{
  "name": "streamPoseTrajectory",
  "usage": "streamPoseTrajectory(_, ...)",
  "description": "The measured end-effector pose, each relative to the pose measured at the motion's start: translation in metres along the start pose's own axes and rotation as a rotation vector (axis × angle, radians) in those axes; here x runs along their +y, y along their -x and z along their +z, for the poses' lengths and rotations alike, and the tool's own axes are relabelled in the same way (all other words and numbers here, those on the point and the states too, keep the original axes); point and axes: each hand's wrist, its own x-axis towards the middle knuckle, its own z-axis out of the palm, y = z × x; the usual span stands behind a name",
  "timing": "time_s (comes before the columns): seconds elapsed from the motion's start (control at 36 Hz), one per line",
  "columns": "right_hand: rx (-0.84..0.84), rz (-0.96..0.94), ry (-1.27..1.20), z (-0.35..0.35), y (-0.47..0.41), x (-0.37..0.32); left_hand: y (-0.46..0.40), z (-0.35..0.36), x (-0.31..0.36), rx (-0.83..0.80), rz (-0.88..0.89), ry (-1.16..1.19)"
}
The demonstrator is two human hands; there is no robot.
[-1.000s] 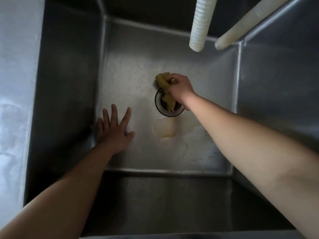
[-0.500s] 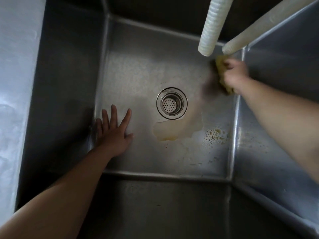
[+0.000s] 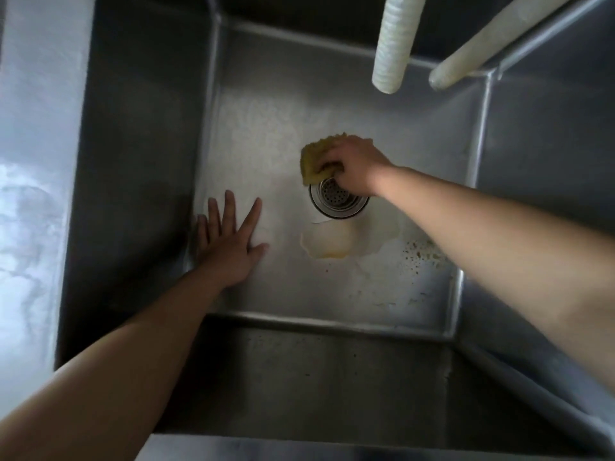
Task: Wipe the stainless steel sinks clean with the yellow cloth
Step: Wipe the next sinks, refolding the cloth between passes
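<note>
I look down into a deep stainless steel sink [image 3: 266, 121]. My right hand [image 3: 356, 164] grips the yellow cloth [image 3: 314, 158] and presses it on the sink floor just above the round drain strainer [image 3: 336, 201], partly covering its upper rim. My left hand [image 3: 229, 241] lies flat with fingers spread on the floor at the left wall. A pale wet patch with a yellowish edge [image 3: 329, 242] sits just below the drain. Brown specks [image 3: 419, 254] dot the floor to its right.
Two pale hoses hang in from the top: a ribbed one [image 3: 394, 44] and a smoother one [image 3: 492, 38] at the back right corner. The sink's steel walls rise steeply on all sides, with a flat rim [image 3: 30, 161] on the left.
My right hand has swept the cloth from the back right corner of the sink back to the floor just above the drain. My left hand has stayed flat in place.
</note>
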Motion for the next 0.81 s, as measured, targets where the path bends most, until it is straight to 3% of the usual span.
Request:
streamPoseTrajectory(0.11, -0.092, 0.071, 0.073, -0.002, 0.021, 0.022, 0.000, -0.002, 0.001, -0.013, -0.010, -0.013)
streamPoseTrajectory(0.31, 0.406, 0.351, -0.739, -0.011, 0.075, 0.025, 0.004, -0.016, 0.011, -0.052, -0.037, -0.021)
streamPoseTrajectory(0.39, 0.460, 0.375, -0.894, -0.019, 0.108, 0.018, 0.010, -0.044, 0.023, -0.115, -0.080, 0.028)
streamPoseTrajectory(0.47, 0.481, 0.367, -0.933, -0.021, 0.138, 0.005, 0.021, -0.082, 0.055, -0.004, -0.067, 0.210)
streamPoseTrajectory(0.56, 0.487, 0.312, -0.880, -0.021, 0.161, -0.009, 0.043, -0.113, 0.099, 0.166, 0.119, 0.411)
streamPoseTrajectory(0.61, 0.520, 0.275, -0.824, -0.021, 0.173, -0.015, 0.058, -0.126, 0.127, 0.197, 0.310, 0.457)
streamPoseTrajectory(0.69, 0.567, 0.249, -0.807, -0.024, 0.183, -0.023, 0.066, -0.132, 0.160, 0.127, 0.469, 0.529)
streamPoseTrajectory(0.81, 0.586, 0.277, -0.911, -0.023, 0.187, -0.026, 0.054, -0.128, 0.178, -0.009, 0.453, 0.651)
